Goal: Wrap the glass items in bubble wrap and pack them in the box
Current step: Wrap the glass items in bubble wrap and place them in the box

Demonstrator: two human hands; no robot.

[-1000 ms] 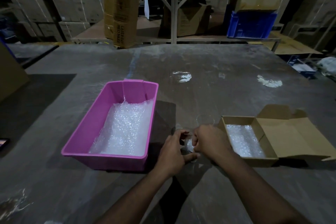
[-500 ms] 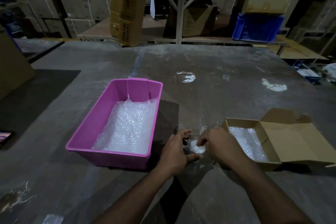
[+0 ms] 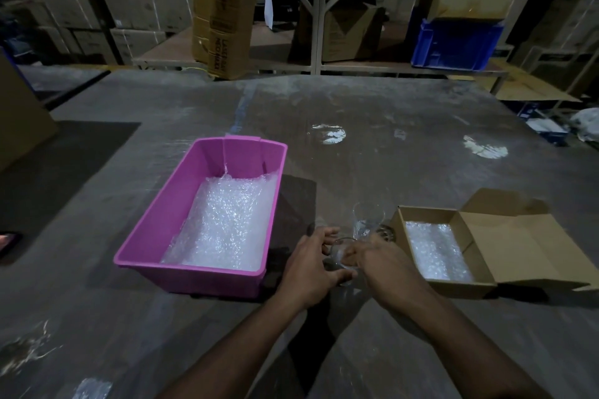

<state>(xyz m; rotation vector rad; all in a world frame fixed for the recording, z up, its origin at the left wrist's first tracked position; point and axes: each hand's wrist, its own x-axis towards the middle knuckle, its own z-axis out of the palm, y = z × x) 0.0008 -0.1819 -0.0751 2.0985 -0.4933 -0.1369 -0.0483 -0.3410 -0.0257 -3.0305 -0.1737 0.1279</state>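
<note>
A clear drinking glass (image 3: 341, 252) lies between my two hands on the grey table, low in the middle of the view. My left hand (image 3: 311, 269) curls round its left side with the thumb under it. My right hand (image 3: 382, 262) grips its right side, fingers bent. A second clear glass (image 3: 368, 219) stands upright just behind them, beside a small round glass item (image 3: 385, 232). An open cardboard box (image 3: 486, 278) with bubble wrap (image 3: 434, 251) on its floor sits to the right. A pink tub (image 3: 181, 220) holding bubble wrap sheets (image 3: 227, 223) stands to the left.
Shelving with cardboard cartons and a blue crate (image 3: 457, 44) lines the far side of the table. A tall carton (image 3: 223, 10) stands at the table's back edge. A dark mat (image 3: 64, 172) lies at the left, with a phone (image 3: 8, 241) at the left border.
The white wrap seen between my hands earlier is no longer visible; a bare glass now shows there. The upright glass behind has come into clearer view as the camera shifted.
</note>
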